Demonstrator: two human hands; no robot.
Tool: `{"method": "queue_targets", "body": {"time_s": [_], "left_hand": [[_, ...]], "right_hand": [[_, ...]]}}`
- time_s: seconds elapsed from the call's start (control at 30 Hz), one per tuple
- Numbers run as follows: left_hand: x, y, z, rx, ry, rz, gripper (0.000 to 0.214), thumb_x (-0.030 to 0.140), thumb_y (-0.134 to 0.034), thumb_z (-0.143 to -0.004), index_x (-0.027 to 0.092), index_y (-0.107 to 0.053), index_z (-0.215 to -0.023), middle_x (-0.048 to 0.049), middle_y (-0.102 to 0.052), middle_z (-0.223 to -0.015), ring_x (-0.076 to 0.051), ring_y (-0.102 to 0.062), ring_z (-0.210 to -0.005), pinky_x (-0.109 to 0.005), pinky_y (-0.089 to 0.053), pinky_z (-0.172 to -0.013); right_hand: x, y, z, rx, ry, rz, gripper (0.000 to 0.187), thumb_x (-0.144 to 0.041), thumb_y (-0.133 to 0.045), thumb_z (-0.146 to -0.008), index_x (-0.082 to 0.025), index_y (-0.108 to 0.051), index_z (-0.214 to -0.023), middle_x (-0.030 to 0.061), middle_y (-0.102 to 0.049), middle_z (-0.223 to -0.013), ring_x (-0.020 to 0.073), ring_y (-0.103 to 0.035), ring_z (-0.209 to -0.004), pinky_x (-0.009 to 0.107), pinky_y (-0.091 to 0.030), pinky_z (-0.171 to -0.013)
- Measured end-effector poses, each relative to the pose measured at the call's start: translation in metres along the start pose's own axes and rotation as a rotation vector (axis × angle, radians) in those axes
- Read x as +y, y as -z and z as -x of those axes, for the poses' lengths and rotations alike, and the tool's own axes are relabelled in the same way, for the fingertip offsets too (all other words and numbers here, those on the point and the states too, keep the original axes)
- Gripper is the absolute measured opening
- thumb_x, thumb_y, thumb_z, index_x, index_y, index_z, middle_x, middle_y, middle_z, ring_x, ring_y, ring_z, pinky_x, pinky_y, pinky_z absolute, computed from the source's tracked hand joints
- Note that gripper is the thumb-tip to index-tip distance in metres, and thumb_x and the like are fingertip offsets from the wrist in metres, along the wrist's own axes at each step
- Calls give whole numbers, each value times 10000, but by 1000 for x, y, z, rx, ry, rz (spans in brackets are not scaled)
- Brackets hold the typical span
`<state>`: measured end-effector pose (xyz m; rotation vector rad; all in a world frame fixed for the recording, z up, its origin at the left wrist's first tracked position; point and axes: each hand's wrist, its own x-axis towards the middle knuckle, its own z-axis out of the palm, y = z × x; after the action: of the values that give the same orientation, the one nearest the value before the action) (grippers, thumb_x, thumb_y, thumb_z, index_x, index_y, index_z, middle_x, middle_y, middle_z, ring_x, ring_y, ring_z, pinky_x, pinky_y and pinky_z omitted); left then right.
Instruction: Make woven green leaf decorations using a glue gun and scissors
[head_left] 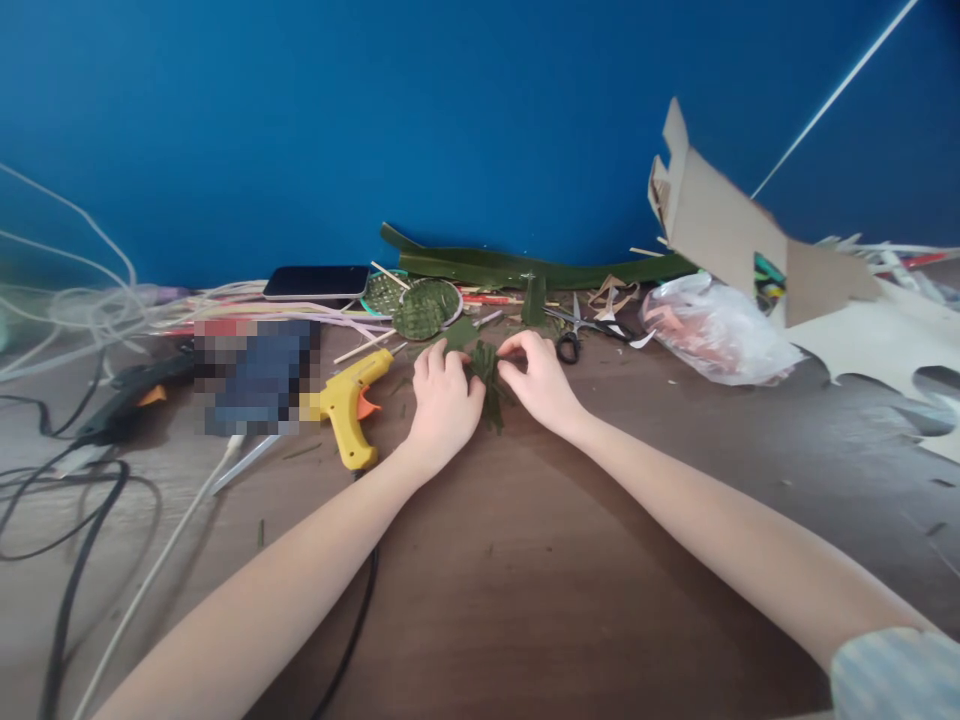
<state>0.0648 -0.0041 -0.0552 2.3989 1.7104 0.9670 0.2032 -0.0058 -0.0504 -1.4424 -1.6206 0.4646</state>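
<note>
Between my two hands stands a small bunch of green leaf strips (489, 375), narrow and fanned out close above the brown table (525, 580). My left hand (444, 405) is at its left side, fingers curled and thumb against the strips. From the right, my right hand (541, 382) pinches the bunch's edge with thumb and forefinger. A flat green leaf piece (459, 333) lies just beyond my left fingers. The yellow glue gun (346, 410) rests left of my left hand. Scissors with black handles (570, 345) lie beyond my right hand.
Long green leaves (517, 268) lie along the blue wall (450, 120). Round green woven pieces (427, 308) and a phone (316, 282) are at the back left. Cables (71, 590) cross the left side. A plastic bag (716, 335) and cut cardboard (720, 215) stand right.
</note>
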Motion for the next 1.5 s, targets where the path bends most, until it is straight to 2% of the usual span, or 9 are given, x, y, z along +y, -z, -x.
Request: {"method": "queue_targets", "body": {"time_s": [0.1,0.23,0.4,0.57,0.67,0.87,1.13,1.3,1.5], "left_hand": [[-2,-4,3,-29,-107,-66,199,161,-427,-801,122,-512,-976,-159,-580,-1028,-312,-427,-1197,-486,-266,-1054],[-1,0,5,-33,-40,-122,241,202,-443,-812,100,-508,-1021,-178,-554,-1066,-332,-436,-1180,-473,-337,-994],[3,12,3,-128,-37,-191,215,122,-377,-818,99,-512,-984,-149,-540,-985,-264,-531,-921,-405,-428,-833],[1,18,1,-173,-46,-246,223,69,-360,-792,98,-508,-956,-162,-542,-1018,-281,-486,-943,-417,-414,-814],[-2,16,1,-140,-25,-222,207,68,-374,-779,126,-504,-929,-151,-535,-1003,-278,-480,-932,-423,-417,-794],[-10,10,1,-61,11,-76,174,67,-409,-757,161,-478,-887,-96,-502,-904,-247,-497,-902,-425,-430,-809],[-5,14,-3,205,-46,204,190,105,-422,-799,166,-444,-977,-102,-475,-1009,-224,-491,-1025,-420,-416,-901],[0,21,-3,104,-111,348,208,56,-400,-809,191,-487,-940,-71,-529,-995,-175,-525,-980,-355,-441,-860],[1,16,-3,-12,12,569,201,64,-488,-746,196,-430,-885,-13,-543,-860,-123,-563,-787,-279,-463,-730]], "right_hand": [[0,0,0,-3,0,0,97,-153,-481,-695,-215,-494,-768,60,-588,-882,234,-476,-897,404,-377,-835],[2,-2,0,18,23,-38,110,-153,-461,-694,-220,-496,-774,52,-587,-866,226,-484,-891,399,-381,-841],[3,0,-1,11,20,-43,132,-151,-465,-698,-213,-527,-797,54,-592,-866,226,-494,-885,402,-388,-839],[-3,1,1,-91,106,77,212,-113,-470,-727,-224,-628,-815,57,-621,-996,249,-479,-978,448,-362,-862],[-8,0,4,-164,172,131,232,-133,-499,-756,-260,-671,-845,26,-623,-1124,271,-453,-1073,488,-332,-882],[-10,-2,8,-183,196,228,235,-151,-510,-772,-261,-682,-890,40,-641,-1113,282,-480,-1057,491,-359,-836],[-9,0,5,-156,176,127,192,-162,-532,-761,-243,-674,-862,38,-643,-1102,274,-476,-1091,481,-357,-875],[-6,5,2,-26,101,-180,179,-258,-460,-839,-220,-634,-817,40,-661,-936,204,-549,-975,382,-398,-874],[-6,6,3,6,122,-172,123,-283,-502,-814,-201,-554,-739,29,-603,-788,185,-541,-827,325,-406,-773]]}}
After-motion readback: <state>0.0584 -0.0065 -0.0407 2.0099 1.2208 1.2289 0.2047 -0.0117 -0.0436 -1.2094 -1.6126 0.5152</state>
